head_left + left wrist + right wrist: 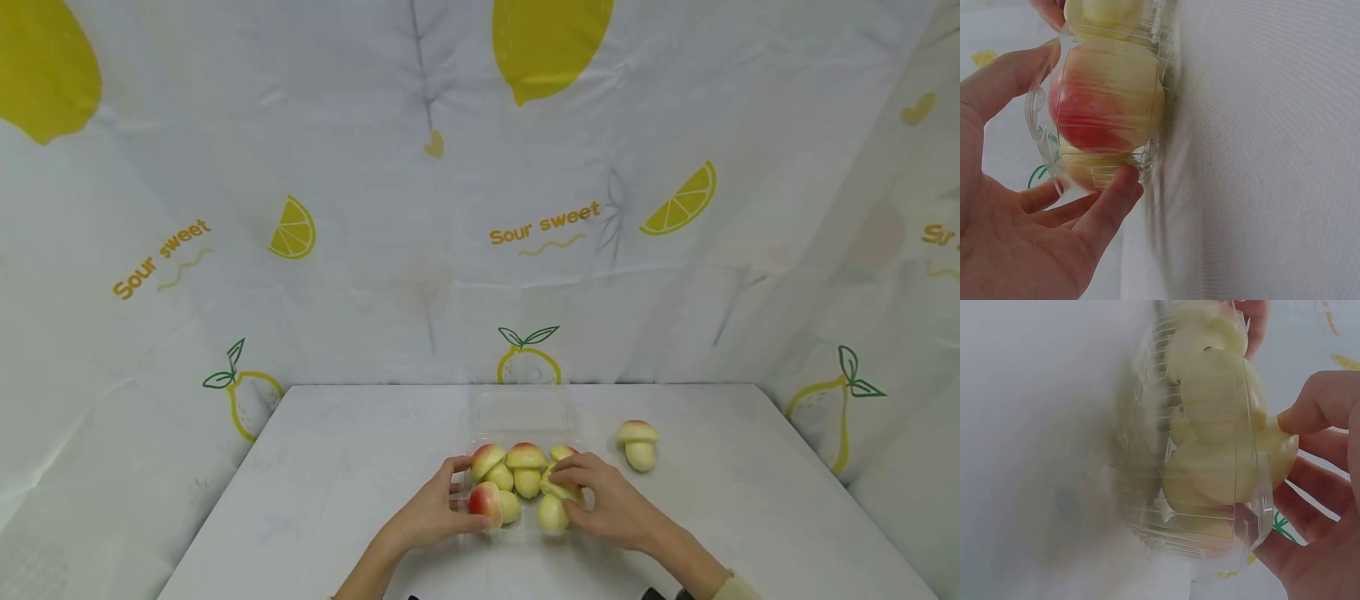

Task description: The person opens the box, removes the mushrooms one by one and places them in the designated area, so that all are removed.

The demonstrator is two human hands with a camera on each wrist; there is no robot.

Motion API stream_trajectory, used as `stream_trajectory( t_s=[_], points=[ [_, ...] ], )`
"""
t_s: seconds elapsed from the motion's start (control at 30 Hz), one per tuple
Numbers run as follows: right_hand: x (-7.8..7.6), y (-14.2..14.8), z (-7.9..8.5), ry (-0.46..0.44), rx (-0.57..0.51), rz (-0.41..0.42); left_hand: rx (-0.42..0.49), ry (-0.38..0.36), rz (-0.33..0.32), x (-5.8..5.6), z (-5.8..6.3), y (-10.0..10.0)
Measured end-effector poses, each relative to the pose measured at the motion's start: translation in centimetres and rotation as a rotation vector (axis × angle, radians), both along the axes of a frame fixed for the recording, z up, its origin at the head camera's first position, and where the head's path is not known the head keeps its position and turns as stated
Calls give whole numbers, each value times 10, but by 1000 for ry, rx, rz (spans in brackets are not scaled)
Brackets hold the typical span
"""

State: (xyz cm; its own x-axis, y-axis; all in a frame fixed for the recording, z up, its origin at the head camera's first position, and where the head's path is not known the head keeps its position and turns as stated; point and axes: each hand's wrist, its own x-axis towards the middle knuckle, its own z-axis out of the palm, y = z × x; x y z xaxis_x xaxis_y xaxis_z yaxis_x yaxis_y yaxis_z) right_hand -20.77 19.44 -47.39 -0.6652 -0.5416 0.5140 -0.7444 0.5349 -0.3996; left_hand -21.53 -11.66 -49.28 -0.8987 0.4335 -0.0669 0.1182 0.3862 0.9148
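Note:
A clear plastic clamshell box [525,412] stands on the table, its lid folded back. Several mushroom-shaped pieces with pale yellow stems and red-tinged caps lie inside, one of them a mushroom [527,467] at the middle back. My left hand [431,504] grips the box's left side, thumb near the front corner and fingers along the wall, beside a red-capped mushroom [1107,97]. At the box's right end, my right hand [611,500] holds a pale mushroom [553,512] with its thumb and fingers. In the right wrist view that mushroom [1282,447] rises above the rim.
Another mushroom [640,454] lies on the white table [315,467] to the right of the box. Behind the table hangs a white curtain [360,283] printed with lemons, and it also runs along both sides.

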Motion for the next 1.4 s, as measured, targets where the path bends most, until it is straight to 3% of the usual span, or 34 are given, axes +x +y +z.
stream_trajectory(
  t_s=[0.2, 0.43, 0.83, 1.23, 1.4],
  points=[
    [-2, 1, -1, -33, -34, 12, 3, 6, -6, 0, 0, 0],
    [-2, 2, -3, -164, -115, 65, 4, 7, -9, 0, -1, 0],
    [0, 2, 2, -303, -149, 24, 1, 11, -7, -2, -2, 0],
    [-4, 14, 13, -258, -164, 45, -10, 0, -1, 0, 0, 0],
    [-4, 21, 19, -180, -171, 44, -6, -8, 0, 1, 2, 1]
  ],
)
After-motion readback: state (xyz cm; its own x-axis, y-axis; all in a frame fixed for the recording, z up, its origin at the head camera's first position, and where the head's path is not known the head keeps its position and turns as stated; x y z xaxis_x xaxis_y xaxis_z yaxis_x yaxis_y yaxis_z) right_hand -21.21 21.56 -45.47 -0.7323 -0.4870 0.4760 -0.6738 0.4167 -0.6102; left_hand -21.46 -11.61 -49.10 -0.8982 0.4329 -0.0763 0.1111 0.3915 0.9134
